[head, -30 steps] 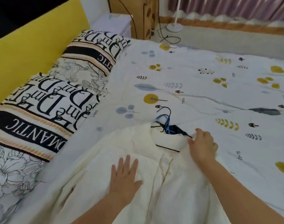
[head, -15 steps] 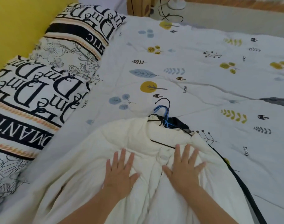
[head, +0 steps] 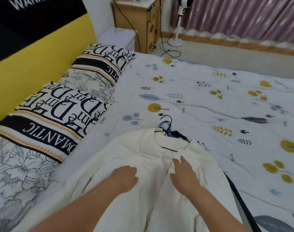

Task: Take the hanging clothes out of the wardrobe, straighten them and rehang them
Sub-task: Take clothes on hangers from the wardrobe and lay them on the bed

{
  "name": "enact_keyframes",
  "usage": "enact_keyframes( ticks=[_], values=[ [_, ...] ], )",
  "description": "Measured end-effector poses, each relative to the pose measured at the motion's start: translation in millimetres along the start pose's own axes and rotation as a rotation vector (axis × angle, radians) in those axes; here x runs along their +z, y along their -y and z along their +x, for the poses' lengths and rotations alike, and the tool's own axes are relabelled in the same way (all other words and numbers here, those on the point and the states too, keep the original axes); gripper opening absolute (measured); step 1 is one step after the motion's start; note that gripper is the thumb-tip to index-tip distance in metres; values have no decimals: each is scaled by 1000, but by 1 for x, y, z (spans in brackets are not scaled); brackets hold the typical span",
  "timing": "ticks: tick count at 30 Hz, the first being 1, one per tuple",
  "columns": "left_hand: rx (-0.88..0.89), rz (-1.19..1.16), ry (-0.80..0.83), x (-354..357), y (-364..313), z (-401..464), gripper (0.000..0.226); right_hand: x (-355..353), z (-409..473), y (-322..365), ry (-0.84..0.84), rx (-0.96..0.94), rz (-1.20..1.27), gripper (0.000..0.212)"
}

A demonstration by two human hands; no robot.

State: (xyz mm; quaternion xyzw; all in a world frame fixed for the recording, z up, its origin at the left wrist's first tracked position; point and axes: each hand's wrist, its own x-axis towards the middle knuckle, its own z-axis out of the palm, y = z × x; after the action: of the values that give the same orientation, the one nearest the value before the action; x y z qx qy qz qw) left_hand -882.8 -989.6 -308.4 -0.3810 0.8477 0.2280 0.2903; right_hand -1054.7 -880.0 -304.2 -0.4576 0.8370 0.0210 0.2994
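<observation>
Head view shows the straightening step: left hand (head: 124,177), fingers curled, and flat open right hand (head: 183,174) press the cream padded garment (head: 142,154) on the bed (head: 210,101), next needing smoothing strokes outward.

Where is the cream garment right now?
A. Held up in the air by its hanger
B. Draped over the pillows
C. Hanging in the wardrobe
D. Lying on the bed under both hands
D: the cream garment lies spread on the bed, with the left hand and right hand resting on it; its hanger hooks lie on the sheet.
</observation>
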Motion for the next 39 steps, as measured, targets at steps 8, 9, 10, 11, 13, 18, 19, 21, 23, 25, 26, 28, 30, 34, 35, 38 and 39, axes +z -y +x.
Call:
enact_keyframes(
  ticks=[8, 9, 10, 11, 13, 18, 19, 21, 23, 25, 26, 28, 30, 34, 35, 38, 39],
  values=[
    [72, -42, 12, 1, 26, -152, 46, 4, -132, 44, 134, -54, -121, 41],
    [72, -37, -1, 4, 32, -172, 46, 4, -149, 51, 159, -53, -138, 42],
    [71, -34, -18, 7, 39, -190, 45, 4, -164, 59, 178, -56, -149, 42],
    [68, -31, -33, 10, 46, -208, 45, 4, -179, 67, 191, -63, -157, 42],
    [55, -30, -52, 17, 60, -242, 44, 3, -207, 83, 204, -84, -179, 42],
    [-3, -59, -133, 25, 90, -317, 43, -3, -261, 124, 194, -158, -247, 44],
    [-18, -68, -147, 27, 96, -328, 43, -5, -270, 132, 197, -176, -268, 45],
    [-57, -97, -165, 33, 106, -349, 44, -11, -283, 147, 197, -224, -310, 46],
    [-104, -130, -187, 38, 116, -369, 45, -16, -293, 161, 196, -280, -359, 47],
    [-158, -165, -215, 43, 126, -388, 45, -22, -299, 174, 192, -342, -404, 48],
    [-187, -187, -236, 47, 131, -398, 45, -25, -301, 180, 185, -380, -422, 48],
    [-263, -230, -276, 56, 137, -418, 43, -29, -305, 192, 162, -452, -454, 48],
    [-346, -265, -305, 69, 139, -436, 40, -30, -309, 203, 143, -526, -463, 47],
    [-444, -328, -279, 100, 122, -473, 34, -27, -326, 223, 113, -717, -437, 41],
    [-466, -339, -262, 109, 116, -481, 36, -25, -332, 228, 114, -767, -439, 40],
    [-532, -416, -253, 139, 101, -507, 39, -16, -351, 244, 128, -891, -474, 40],
    [-550, -452, -254, 151, 99, -516, 40, -11, -358, 250, 142, -916, -487, 40]
  ],
)
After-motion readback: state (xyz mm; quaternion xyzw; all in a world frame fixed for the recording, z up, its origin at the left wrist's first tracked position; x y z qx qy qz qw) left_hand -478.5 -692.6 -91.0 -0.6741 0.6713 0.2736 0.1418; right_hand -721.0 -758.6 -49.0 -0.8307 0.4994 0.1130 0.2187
